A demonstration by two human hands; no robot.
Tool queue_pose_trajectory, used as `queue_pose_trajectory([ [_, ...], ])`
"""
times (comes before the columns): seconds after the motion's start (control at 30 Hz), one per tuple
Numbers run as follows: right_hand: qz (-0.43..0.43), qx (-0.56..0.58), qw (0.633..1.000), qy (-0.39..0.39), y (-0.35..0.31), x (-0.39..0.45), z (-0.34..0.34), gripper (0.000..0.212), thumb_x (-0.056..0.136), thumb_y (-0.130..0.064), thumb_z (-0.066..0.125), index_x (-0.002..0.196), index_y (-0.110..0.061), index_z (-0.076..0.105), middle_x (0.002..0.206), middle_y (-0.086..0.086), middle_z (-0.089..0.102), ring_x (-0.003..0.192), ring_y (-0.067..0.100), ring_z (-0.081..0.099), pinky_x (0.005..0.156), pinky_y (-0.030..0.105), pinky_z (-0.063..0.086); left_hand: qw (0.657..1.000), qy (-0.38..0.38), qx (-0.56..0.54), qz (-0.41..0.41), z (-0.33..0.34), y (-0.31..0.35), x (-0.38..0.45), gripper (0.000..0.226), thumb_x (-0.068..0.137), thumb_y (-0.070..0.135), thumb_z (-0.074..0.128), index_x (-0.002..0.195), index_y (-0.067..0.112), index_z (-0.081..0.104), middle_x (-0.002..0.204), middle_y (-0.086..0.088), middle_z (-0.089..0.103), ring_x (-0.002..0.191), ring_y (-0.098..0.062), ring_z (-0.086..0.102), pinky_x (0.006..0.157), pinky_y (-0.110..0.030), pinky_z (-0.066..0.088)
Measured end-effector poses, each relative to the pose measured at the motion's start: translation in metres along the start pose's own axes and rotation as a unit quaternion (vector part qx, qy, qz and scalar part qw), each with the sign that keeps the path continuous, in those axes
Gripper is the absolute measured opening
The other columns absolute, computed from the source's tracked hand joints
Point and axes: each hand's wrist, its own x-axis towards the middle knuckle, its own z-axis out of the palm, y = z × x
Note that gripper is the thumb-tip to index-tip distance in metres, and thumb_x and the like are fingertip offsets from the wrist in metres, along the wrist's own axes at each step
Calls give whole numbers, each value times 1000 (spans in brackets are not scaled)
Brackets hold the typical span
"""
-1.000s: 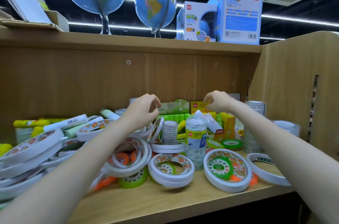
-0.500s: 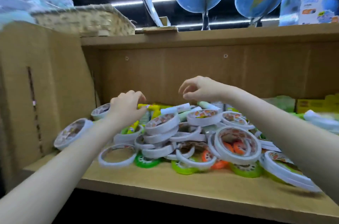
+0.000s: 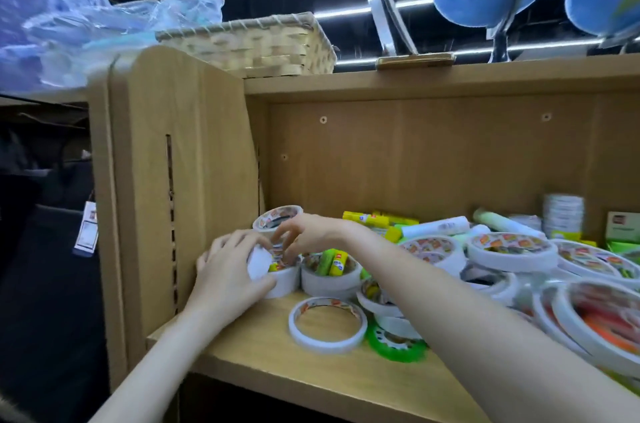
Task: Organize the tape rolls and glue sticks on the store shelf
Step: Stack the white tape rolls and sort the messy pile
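Right up against the left wall of the shelf [image 3: 277, 350], both hands are working on one white tape roll [image 3: 282, 279]. That roll sits on the shelf board in the corner by the side wall, with another roll [image 3: 277, 219] just behind it. Left hand [image 3: 230, 272] is wrapped around the roll's outer side, fingers curled over the rim. Right hand [image 3: 306, 237] comes in from above, fingertips bent down and pinching at something in the roll's middle, can't really tell what. Next roll [image 3: 329, 275] to the right has glue sticks [image 3: 332, 261] poking out of it. More glue sticks [image 3: 377, 220] lie further back, and a whole messy pile of rolls [image 3: 512, 249] spreads off to the right. One loose roll [image 3: 327, 324] lies flat nearer the front edge.
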Motion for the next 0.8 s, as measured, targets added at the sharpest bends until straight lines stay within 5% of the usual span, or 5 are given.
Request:
queue_pose_trajectory([
  [0.27, -17, 35, 997, -64, 1, 15, 6, 56, 87, -12, 63, 136, -19, 38, 128, 10, 47, 92, 16, 55, 78, 25, 46, 967, 148, -202, -40, 4, -9, 4, 40, 56, 43, 50, 92, 29, 55, 102, 9, 56, 95, -13, 51, 77, -19, 31],
  [0.43, -1, 68, 993, 96, 5, 17, 10, 31, 78, -13, 72, 90, -14, 44, 91, 9, 55, 79, 20, 51, 64, 34, 45, 964, 147, -216, -56, 1, -7, 3, 31, 63, 28, 56, 93, 27, 55, 101, 7, 55, 92, -10, 49, 74, -16, 29],
  [0.57, 27, 302, 923, 237, 2, 0, -27, 24, 83, 0, 55, 85, -16, 37, 72, 7, 53, 60, 17, 51, 52, 31, 45, 969, 124, -208, -54, 2, -9, 4, 28, 67, 27, 57, 95, 28, 53, 104, 8, 53, 97, -12, 50, 77, -18, 29],
  [0.7, 86, 33, 981, 169, 11, -28, -54, 22, 85, -1, 42, 104, -12, 38, 94, 14, 58, 67, 22, 54, 53, 28, 43, 993, 19, -119, 19, 1, -12, 10, 50, 65, 49, 44, 107, 24, 57, 113, 7, 52, 109, -16, 50, 95, -31, 36],
  [0.8, 123, -121, 985, 19, 21, -32, -40, 40, 92, -14, 43, 131, -18, 42, 134, 8, 48, 105, 24, 56, 80, 32, 49, 990, -123, 4, 66, -5, -7, 23, 63, 60, 59, 32, 112, 31, 55, 122, 10, 48, 117, -16, 44, 103, -36, 31],
])
